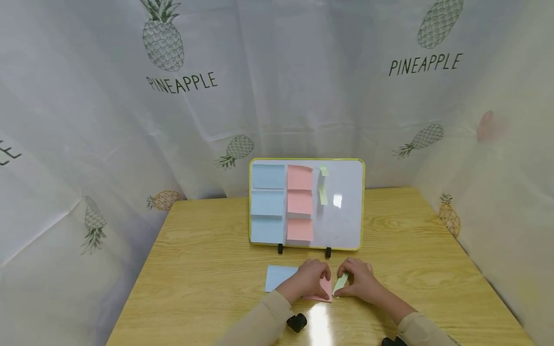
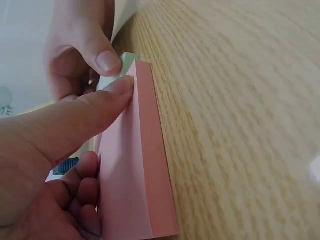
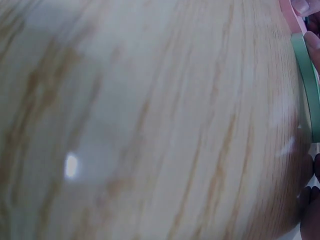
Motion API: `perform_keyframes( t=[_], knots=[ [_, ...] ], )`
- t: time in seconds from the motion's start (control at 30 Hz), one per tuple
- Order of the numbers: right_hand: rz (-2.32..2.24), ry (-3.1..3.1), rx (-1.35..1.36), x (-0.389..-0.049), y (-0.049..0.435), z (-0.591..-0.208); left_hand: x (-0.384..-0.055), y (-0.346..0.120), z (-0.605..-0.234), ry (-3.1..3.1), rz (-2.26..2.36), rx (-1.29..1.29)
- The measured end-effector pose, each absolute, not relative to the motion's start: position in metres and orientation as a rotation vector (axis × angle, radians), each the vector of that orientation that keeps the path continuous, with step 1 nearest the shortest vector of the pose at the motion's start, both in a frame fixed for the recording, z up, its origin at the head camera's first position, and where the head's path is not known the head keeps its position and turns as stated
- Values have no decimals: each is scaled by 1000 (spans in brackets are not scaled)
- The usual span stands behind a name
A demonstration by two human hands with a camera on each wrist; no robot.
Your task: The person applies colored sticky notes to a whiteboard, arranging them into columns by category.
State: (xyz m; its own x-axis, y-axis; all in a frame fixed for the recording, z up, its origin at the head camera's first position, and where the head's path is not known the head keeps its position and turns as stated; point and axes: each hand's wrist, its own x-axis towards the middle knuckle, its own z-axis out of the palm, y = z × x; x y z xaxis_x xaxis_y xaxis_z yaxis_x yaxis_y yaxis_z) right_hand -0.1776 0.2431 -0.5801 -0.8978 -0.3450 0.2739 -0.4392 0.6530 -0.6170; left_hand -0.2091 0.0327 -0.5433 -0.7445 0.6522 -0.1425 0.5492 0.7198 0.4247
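In the head view my left hand [image 1: 308,278] is at a pad of pink sticky notes [image 1: 326,286] on the table. The left wrist view shows its thumb on top near one corner of the pink pad and the other fingers curled at the far edge. My right hand [image 1: 361,282] grips a narrow pad of light green sticky notes [image 1: 340,284] between thumb and fingers. The green pad lies close beside the pink one, near its corner. A pad of blue sticky notes [image 1: 278,277] lies left of the pink pad, partly behind my left hand.
Behind the hands a yellow-framed whiteboard [image 1: 339,226] stands on black feet. It carries a column of blue notes [image 1: 267,203], a column of pink notes [image 1: 299,202] and two green strips [image 1: 323,195]. A pineapple-print curtain [image 1: 285,96] surrounds the wooden table [image 1: 203,269].
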Motion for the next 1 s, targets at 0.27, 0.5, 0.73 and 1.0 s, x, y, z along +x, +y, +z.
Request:
perform_keyframes(
  t=[0.27, 0.5, 0.73, 1.0],
  knots=[
    [1101, -2772, 656, -178, 247, -577, -205, 36, -546, 2692, 554, 892],
    [1195, -2772, 672, -181, 249, -573, -199, 43, -552, 2809, 527, 809],
    [1331, -2739, 698, -184, 253, -575, -194, 48, -555, 2903, 584, 696],
    [1656, -2657, 683, -188, 260, -572, -195, 48, -563, 2908, 685, 689]
  ],
)
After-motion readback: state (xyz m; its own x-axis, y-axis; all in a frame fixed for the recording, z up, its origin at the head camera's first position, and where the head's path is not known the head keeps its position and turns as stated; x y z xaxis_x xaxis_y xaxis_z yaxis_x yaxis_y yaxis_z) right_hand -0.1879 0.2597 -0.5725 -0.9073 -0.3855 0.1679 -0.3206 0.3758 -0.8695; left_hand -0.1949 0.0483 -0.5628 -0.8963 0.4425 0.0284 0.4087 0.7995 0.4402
